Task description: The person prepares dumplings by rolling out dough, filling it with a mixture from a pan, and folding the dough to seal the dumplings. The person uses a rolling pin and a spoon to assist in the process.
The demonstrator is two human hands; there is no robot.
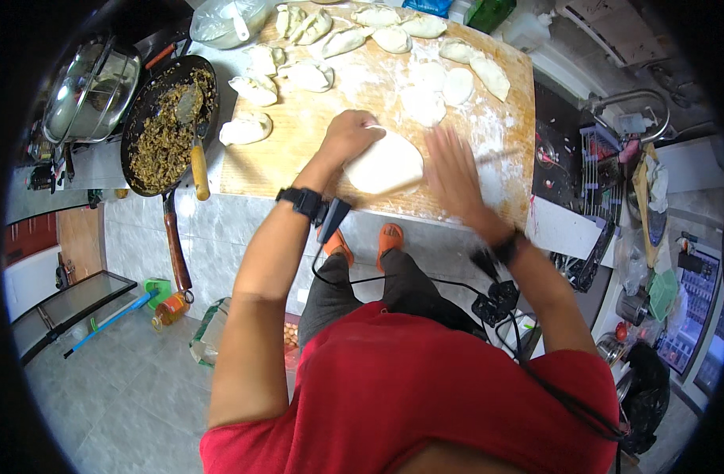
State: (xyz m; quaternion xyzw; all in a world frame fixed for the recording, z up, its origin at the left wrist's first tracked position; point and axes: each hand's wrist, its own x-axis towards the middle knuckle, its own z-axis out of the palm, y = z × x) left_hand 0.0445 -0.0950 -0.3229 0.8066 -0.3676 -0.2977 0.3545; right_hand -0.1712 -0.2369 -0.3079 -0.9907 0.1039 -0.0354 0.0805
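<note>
A flattened round of white dough point(386, 163) lies near the front edge of the floured wooden board point(362, 101). My left hand point(353, 137) pinches the round's upper left edge between thumb and fingers. Blurred by motion, my right hand point(454, 169) is stretched flat, palm down, over a thin wooden rolling pin point(394, 191), whose near end crosses the lower edge of the dough. The pin's other end shows right of the hand; its middle is hidden. Several smaller dough rounds point(458, 87) lie beyond on flour, and filled, folded dough pieces point(307, 75) line the board's left and far sides.
Left of the board is a black wok point(214, 112) of chopped filling point(154, 142), holding a wooden-handled turner point(199, 172). A lidded steel pot point(92, 95) stands beyond it. A plastic-covered bowl point(225, 26) is at the far left corner. A sink faucet point(658, 101) is at right.
</note>
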